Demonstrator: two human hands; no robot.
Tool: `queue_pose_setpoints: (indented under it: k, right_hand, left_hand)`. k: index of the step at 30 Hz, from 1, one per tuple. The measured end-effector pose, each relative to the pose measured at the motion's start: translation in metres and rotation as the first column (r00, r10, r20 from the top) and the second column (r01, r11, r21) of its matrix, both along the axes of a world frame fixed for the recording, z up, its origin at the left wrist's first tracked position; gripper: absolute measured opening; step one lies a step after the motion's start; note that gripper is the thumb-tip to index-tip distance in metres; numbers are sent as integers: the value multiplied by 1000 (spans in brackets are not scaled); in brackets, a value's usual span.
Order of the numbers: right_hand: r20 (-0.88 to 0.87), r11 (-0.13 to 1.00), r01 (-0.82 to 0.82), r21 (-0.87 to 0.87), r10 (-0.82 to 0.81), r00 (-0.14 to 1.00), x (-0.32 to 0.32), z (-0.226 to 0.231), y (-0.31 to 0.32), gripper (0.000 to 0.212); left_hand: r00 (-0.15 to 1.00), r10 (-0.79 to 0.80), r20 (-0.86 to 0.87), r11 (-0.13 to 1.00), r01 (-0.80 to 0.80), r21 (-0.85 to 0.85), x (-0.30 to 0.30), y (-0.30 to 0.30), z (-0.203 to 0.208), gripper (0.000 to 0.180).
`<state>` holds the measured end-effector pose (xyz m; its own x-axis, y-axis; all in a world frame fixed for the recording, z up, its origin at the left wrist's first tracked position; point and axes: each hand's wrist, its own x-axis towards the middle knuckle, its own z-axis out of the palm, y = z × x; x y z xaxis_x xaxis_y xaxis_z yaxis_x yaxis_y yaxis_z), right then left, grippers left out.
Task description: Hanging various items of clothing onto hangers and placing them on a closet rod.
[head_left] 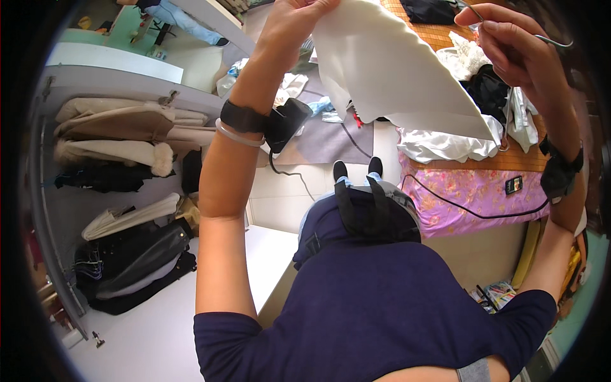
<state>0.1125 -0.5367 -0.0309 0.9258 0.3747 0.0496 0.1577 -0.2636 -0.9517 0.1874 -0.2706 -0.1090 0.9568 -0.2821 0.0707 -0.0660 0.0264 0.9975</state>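
My left hand (304,9) is raised at the top edge, its fingers closed on the upper part of a white garment (388,70). The fabric hangs in a broad sheet toward the right, its lower corner over the bed; its kind cannot be told. High at the upper right, my right hand (515,48) pinches a thin, bent metal wire hanger (555,42). One curved end sticks out past the back of the fingers, and another bit shows beyond the fingertips. The rest of the hanger is hidden. A gap separates the right hand from the garment.
To the left, an open wardrobe holds beige coats (127,124) and dark jackets (137,264) above a white surface (245,254). Rumpled white clothes (445,145) and a phone (513,185) lie on the bed with a pink floral cover (445,197). Black cables run from both wrists.
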Motion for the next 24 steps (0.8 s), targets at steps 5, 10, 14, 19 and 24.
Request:
queue_pose_setpoints:
  k: [5, 10, 14, 19, 24]
  right_hand:
    - [-442, 914, -351, 204, 406, 800, 5, 39, -18, 36]
    - [-14, 959, 55, -279, -62, 998, -23, 36, 5, 30]
    - [-102, 943, 72, -324, -111, 989, -38, 31, 29, 30]
    - [-165, 900, 264, -346, -336, 927, -66, 53, 41, 29]
    - [-294, 906, 282, -315, -376, 879, -78, 45, 45, 31]
  left_hand:
    - [996, -43, 82, 997, 48, -59, 16, -5, 9, 21]
    - [987, -141, 75, 986, 147, -84, 25, 7, -7, 26]
    - [971, -206, 122, 978, 202, 47, 39, 20, -25, 30]
    - [919, -365, 146, 931, 360, 64, 40, 1, -29, 32]
    - [858, -493, 143, 864, 503, -36, 33, 5, -38, 33]
